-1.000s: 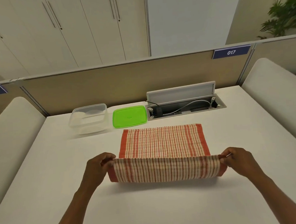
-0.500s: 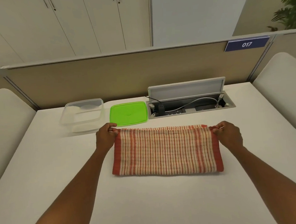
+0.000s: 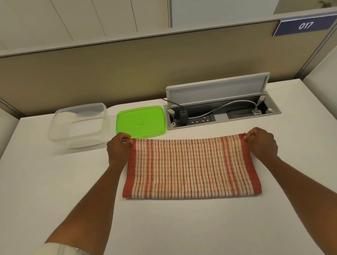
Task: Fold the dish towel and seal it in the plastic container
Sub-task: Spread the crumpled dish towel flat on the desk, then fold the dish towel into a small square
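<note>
A red-and-cream striped dish towel [image 3: 190, 168] lies folded in half on the white table, its fold toward me. My left hand [image 3: 118, 151] pinches the far left corner and my right hand [image 3: 262, 144] pinches the far right corner, both resting at the towel's far edge. Behind the left hand lies the green lid [image 3: 140, 122], flat on the table. The clear plastic container [image 3: 78, 126] stands open to the left of the lid.
An open cable box [image 3: 222, 114] with its flap raised, sockets and a grey cable sits in the table behind the towel. A beige partition [image 3: 140, 70] closes the far edge. Padded side panels flank the table left and right.
Both hands carried the near edge of the towel away from me and laid it on the far edge, folding the towel in half. Since half a second ago they hold still there.
</note>
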`<state>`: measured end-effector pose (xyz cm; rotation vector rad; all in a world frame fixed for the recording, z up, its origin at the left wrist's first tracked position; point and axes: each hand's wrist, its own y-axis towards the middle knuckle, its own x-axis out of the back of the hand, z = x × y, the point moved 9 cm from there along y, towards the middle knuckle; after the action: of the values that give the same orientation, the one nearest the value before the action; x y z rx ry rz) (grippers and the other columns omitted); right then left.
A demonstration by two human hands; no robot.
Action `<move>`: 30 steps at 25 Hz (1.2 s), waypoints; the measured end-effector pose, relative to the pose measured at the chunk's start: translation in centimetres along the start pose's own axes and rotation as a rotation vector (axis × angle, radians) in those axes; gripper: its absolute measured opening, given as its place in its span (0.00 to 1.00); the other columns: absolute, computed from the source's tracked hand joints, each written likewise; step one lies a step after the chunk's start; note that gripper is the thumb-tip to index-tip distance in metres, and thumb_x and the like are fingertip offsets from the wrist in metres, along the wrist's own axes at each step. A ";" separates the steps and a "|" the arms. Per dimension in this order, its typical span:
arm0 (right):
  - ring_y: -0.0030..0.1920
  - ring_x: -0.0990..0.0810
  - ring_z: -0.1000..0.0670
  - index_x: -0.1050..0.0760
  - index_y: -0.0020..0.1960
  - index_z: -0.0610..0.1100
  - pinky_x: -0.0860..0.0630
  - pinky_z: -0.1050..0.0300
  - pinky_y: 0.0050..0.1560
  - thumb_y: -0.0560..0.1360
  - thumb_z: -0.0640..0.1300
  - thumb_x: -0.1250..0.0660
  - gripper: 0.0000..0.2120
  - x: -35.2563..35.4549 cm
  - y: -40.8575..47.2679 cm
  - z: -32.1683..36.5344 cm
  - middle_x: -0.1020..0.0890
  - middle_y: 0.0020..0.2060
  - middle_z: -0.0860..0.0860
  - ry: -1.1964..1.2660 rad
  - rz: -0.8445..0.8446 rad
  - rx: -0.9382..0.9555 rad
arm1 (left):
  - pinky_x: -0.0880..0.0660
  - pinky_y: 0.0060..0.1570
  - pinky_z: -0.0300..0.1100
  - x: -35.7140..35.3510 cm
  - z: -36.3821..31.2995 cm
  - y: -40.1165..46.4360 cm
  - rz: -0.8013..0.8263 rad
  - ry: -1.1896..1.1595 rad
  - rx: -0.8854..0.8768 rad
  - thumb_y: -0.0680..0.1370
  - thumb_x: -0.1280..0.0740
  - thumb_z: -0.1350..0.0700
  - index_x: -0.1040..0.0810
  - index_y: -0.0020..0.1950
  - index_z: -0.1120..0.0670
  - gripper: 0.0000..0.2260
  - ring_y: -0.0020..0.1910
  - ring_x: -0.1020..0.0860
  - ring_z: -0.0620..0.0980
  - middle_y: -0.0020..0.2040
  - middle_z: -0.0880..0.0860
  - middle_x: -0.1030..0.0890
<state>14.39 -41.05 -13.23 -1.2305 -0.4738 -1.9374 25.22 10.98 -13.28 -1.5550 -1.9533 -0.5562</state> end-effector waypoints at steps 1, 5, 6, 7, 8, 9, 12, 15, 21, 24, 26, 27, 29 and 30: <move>0.38 0.22 0.47 0.24 0.47 0.45 0.29 0.54 0.41 0.78 0.49 0.35 0.08 -0.3 0.0 0.0 0.16 0.43 0.45 0.000 -0.006 -0.001 | 0.27 0.48 0.41 -0.1 0.2 -0.1 -0.017 0.003 0.009 0.72 0.27 0.57 0.18 0.49 0.54 0.06 0.45 0.19 0.51 0.40 0.49 0.18; 0.51 0.19 0.41 0.27 0.60 0.44 0.24 0.46 0.51 0.77 0.49 0.33 0.15 -0.6 -1.5 1.3 0.18 0.55 0.44 0.011 -0.099 0.083 | 0.31 0.46 0.42 0.7 1.4 -1.0 -0.148 0.050 0.097 0.75 0.30 0.50 0.20 0.46 0.52 0.06 0.47 0.20 0.53 0.46 0.51 0.16; 0.54 0.20 0.41 0.27 0.61 0.44 0.24 0.45 0.54 0.77 0.48 0.33 0.14 -0.8 -2.3 2.4 0.18 0.56 0.44 0.003 -0.121 0.133 | 0.31 0.44 0.42 0.8 1.8 -1.3 -0.158 0.064 0.125 0.75 0.31 0.49 0.22 0.43 0.51 0.06 0.46 0.20 0.54 0.45 0.52 0.16; 0.56 0.21 0.42 0.27 0.61 0.44 0.25 0.44 0.56 0.77 0.47 0.34 0.14 -1.2 -3.6 3.8 0.19 0.57 0.45 -0.001 -0.126 0.188 | 0.32 0.43 0.43 0.9 2.2 -1.6 -0.154 0.083 0.152 0.75 0.31 0.49 0.22 0.41 0.50 0.06 0.46 0.20 0.55 0.44 0.52 0.16; 0.57 0.22 0.44 0.27 0.61 0.46 0.26 0.45 0.58 0.77 0.46 0.34 0.14 -2.0 -5.1 5.6 0.19 0.58 0.46 0.015 -0.115 0.241 | 0.32 0.43 0.43 0.8 2.5 -1.8 -0.138 0.103 0.174 0.75 0.31 0.49 0.22 0.40 0.50 0.06 0.47 0.20 0.55 0.44 0.52 0.16; 0.58 0.23 0.45 0.27 0.62 0.47 0.26 0.47 0.59 0.77 0.47 0.34 0.14 -3.0 -7.0 7.6 0.19 0.58 0.48 0.059 -0.087 0.286 | 0.31 0.44 0.43 0.6 2.8 -1.9 -0.113 0.119 0.186 0.74 0.31 0.48 0.21 0.40 0.50 0.06 0.47 0.20 0.55 0.44 0.52 0.16; 0.56 0.24 0.49 0.25 0.60 0.48 0.26 0.50 0.58 0.73 0.47 0.29 0.16 -7.4 -15.2 15.2 0.19 0.55 0.50 0.187 0.055 0.502 | 0.29 0.50 0.44 0.1 2.9 -1.7 -0.040 0.148 0.179 0.71 0.28 0.45 0.17 0.45 0.52 0.12 0.52 0.20 0.55 0.48 0.53 0.15; 0.52 0.24 0.49 0.25 0.58 0.48 0.25 0.50 0.54 0.70 0.53 0.27 0.20 -12.5 -24.0 21.8 0.19 0.52 0.51 0.159 0.199 0.746 | 0.26 0.54 0.47 -0.2 2.2 -1.3 0.028 0.242 0.175 0.69 0.26 0.43 0.16 0.48 0.55 0.17 0.55 0.20 0.57 0.50 0.54 0.15; 0.52 0.22 0.46 0.29 0.63 0.46 0.25 0.47 0.55 0.70 0.55 0.26 0.26 -18.3 -30.4 24.4 0.20 0.57 0.48 -0.037 0.341 0.824 | 0.28 0.40 0.42 -1.2 2.2 -1.3 0.185 0.308 0.210 0.66 0.22 0.47 0.18 0.37 0.56 0.13 0.43 0.18 0.57 0.38 0.54 0.17; 0.51 0.21 0.44 0.27 0.63 0.44 0.23 0.47 0.53 0.75 0.46 0.30 0.18 -18.7 -30.3 24.7 0.19 0.55 0.46 -0.108 0.294 0.858 | 0.30 0.40 0.42 -1.7 2.6 -1.0 0.233 0.300 0.194 0.67 0.23 0.49 0.22 0.31 0.55 0.14 0.42 0.19 0.57 0.35 0.54 0.20; 0.47 0.19 0.44 0.24 0.61 0.43 0.22 0.47 0.49 0.77 0.41 0.33 0.12 -18.5 -30.4 25.2 0.17 0.51 0.45 -0.122 0.250 0.871 | 0.29 0.40 0.42 -2.0 2.6 -0.7 0.263 0.296 0.150 0.68 0.24 0.50 0.20 0.34 0.57 0.12 0.41 0.19 0.56 0.36 0.54 0.18; 0.45 0.19 0.44 0.24 0.60 0.42 0.21 0.48 0.48 0.78 0.41 0.35 0.11 -18.4 -30.5 25.4 0.17 0.50 0.45 -0.129 0.233 0.873 | 0.30 0.40 0.41 -2.0 2.6 -0.5 0.273 0.288 0.129 0.69 0.25 0.50 0.20 0.35 0.56 0.11 0.41 0.20 0.55 0.37 0.54 0.18; 0.43 0.19 0.44 0.25 0.61 0.42 0.21 0.49 0.48 0.80 0.41 0.39 0.11 -18.3 -30.6 25.6 0.17 0.48 0.44 -0.118 0.245 0.869 | 0.32 0.40 0.41 -1.9 2.4 -0.3 0.285 0.253 0.092 0.70 0.25 0.51 0.23 0.35 0.52 0.09 0.41 0.21 0.53 0.37 0.51 0.20; 0.43 0.18 0.44 0.25 0.61 0.42 0.21 0.50 0.48 0.81 0.41 0.40 0.11 -18.2 -30.5 25.6 0.17 0.47 0.44 -0.095 0.263 0.862 | 0.32 0.40 0.41 -1.9 2.2 -0.2 0.292 0.243 0.074 0.71 0.26 0.51 0.24 0.36 0.52 0.09 0.41 0.22 0.52 0.37 0.50 0.21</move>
<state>10.25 2.51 -14.63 -0.7567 -1.0062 -1.2227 24.88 10.99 -16.17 -1.6070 -1.5174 -0.5158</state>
